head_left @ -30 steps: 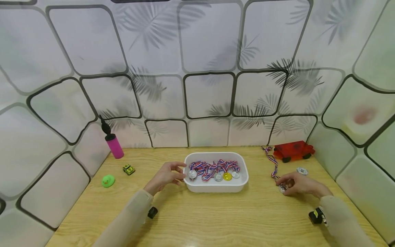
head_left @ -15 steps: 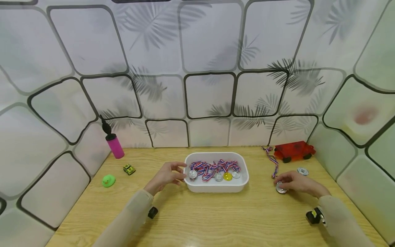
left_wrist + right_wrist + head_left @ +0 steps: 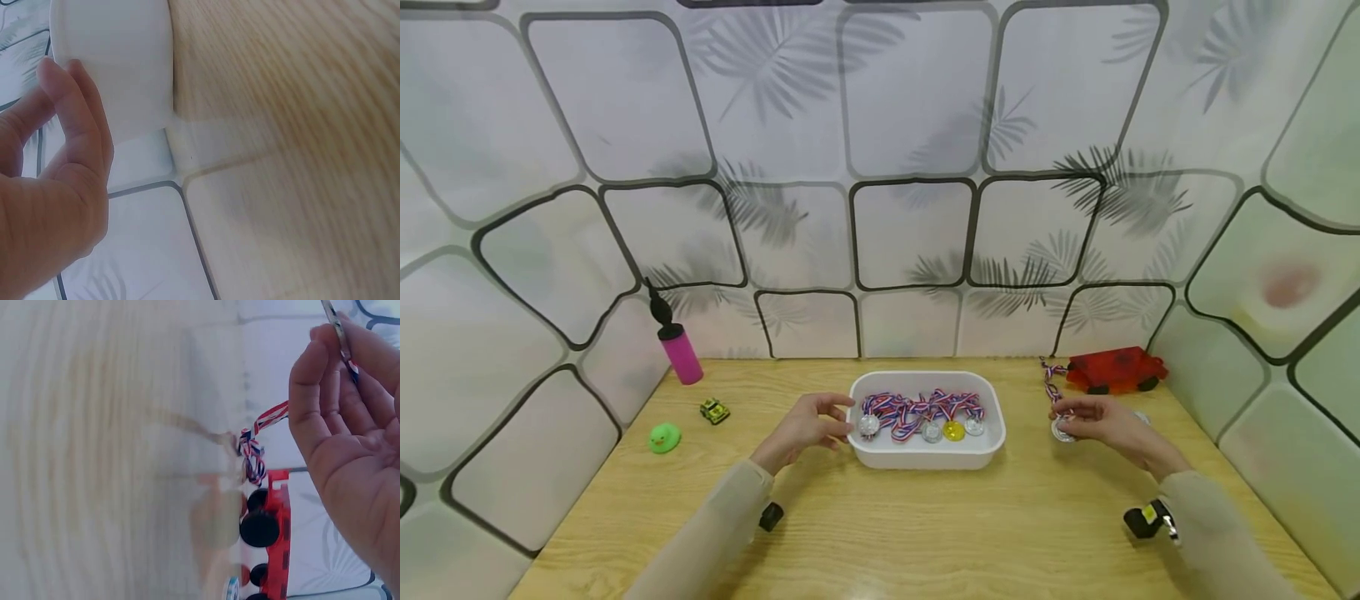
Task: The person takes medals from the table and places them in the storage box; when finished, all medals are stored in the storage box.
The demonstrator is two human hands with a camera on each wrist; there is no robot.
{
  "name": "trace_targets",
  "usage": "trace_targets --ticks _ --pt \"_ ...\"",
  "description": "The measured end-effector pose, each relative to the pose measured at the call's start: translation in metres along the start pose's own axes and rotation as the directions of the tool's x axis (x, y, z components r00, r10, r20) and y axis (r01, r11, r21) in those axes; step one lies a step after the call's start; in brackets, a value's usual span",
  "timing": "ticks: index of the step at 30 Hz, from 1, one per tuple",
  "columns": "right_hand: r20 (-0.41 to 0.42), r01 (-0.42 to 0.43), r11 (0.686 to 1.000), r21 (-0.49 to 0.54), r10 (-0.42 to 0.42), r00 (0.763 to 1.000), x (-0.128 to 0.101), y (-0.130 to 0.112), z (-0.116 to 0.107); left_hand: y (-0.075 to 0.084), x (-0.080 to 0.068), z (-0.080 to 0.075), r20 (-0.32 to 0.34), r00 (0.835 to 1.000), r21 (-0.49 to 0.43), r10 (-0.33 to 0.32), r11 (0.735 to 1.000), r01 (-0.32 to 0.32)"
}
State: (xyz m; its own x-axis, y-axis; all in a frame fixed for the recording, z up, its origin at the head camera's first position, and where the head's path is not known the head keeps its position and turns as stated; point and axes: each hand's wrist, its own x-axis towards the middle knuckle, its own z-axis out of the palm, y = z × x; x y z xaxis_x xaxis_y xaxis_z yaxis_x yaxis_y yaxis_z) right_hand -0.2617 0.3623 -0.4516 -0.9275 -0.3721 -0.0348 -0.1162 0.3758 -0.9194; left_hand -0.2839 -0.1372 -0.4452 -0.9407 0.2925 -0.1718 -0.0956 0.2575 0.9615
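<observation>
My right hand [image 3: 1093, 421] pinches a silver medal [image 3: 1062, 430] between thumb and fingers, off the tabletop in the right wrist view. From it a red, white and blue ribbon [image 3: 1051, 387] trails toward the back wall, bunched at its far end. At the left end of a white tray [image 3: 925, 458], my left hand [image 3: 801, 433] rests its loosely bent fingertips near the rim. Inside that tray lie several ribboned medals, among them a gold medal [image 3: 953, 431] and a silver medal [image 3: 868, 426]. The left wrist view shows the fingers [image 3: 90, 119] against the tray's outer wall.
A red toy vehicle [image 3: 1116, 371] stands at the back right, beside the ribbon's end. A round silver-and-blue piece [image 3: 232, 589] lies near it, partly hidden by my right hand in the head view. On the left are a pink pump [image 3: 681, 357], toy car [image 3: 714, 411] and green duck [image 3: 664, 437].
My right hand has picked up the silver medal and moved left and toward the back, its ribbon bunching. My left hand and the tray have stayed in place.
</observation>
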Motion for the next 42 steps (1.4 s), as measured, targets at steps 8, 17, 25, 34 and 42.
trace_targets --ticks 8,17,25,34,42 --pt "-0.105 0.147 0.980 0.133 -0.133 0.985 0.015 -0.016 0.004 0.001 0.000 0.000 -0.002 1.000 -0.002 -0.001 1.000 0.001" --pt "-0.171 0.204 0.956 0.209 -0.169 0.971 0.023 -0.052 -0.004 -0.001 0.001 0.000 -0.007 1.000 0.004 -0.002 1.000 0.002" --pt "-0.213 0.161 0.986 0.044 -0.149 0.966 0.032 -0.076 -0.005 0.001 0.000 0.002 -0.007 1.000 0.004 -0.001 1.000 0.001" --pt "-0.209 0.171 0.985 0.019 -0.163 0.964 0.041 -0.096 -0.007 0.001 0.000 0.001 -0.002 1.000 0.001 0.014 1.000 -0.014" --pt "-0.219 0.223 0.974 0.029 -0.211 0.953 0.045 -0.118 -0.006 0.001 0.000 0.001 0.003 1.000 0.013 0.013 1.000 -0.013"
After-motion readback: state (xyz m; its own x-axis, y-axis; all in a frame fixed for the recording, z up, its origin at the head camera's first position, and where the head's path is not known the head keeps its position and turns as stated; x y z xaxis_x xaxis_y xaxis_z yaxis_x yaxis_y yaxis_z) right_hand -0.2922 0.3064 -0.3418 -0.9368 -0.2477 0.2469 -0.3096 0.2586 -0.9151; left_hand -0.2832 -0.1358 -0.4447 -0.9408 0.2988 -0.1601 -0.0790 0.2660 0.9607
